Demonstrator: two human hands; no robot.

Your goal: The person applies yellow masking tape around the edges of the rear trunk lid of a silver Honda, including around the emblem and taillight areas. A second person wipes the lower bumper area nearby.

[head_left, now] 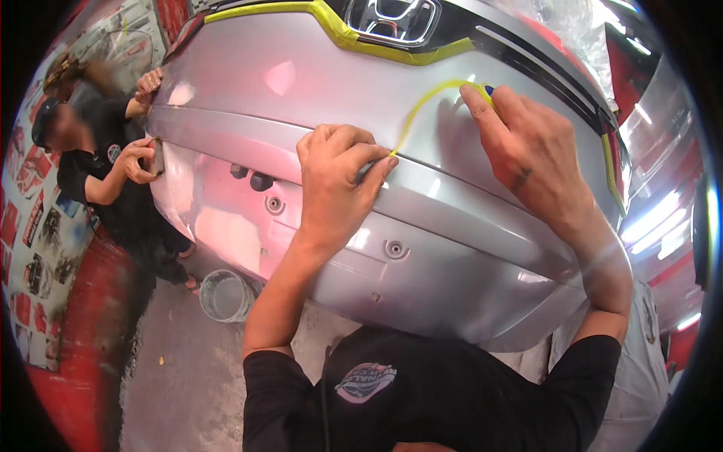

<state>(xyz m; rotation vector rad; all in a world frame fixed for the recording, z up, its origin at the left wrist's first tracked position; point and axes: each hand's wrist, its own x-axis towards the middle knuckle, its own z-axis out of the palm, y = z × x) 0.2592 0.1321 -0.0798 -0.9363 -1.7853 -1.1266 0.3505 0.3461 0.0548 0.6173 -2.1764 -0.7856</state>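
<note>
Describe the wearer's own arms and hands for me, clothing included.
The left hand and right hand are both ungloved, with no rings or watch visible. A small dark mark shows on the back of the right one, near the wrist. The forearms are bare below short black sleeves, part of a black shirt with a printed chest emblem.

The yellow tape [409, 119] I hold looks thin, smooth and papery against the silver car panel [437, 192], whose painted skin is sleek and glossy enough to throw back the lights, though its pale patches [230, 233] look dull and chalky. Above it I see an emblem [393, 21] with a bright chrome shine; my black shirt [444, 392] is matt cloth, and the grey floor [169, 369] looks like rough, stained concrete.
</note>
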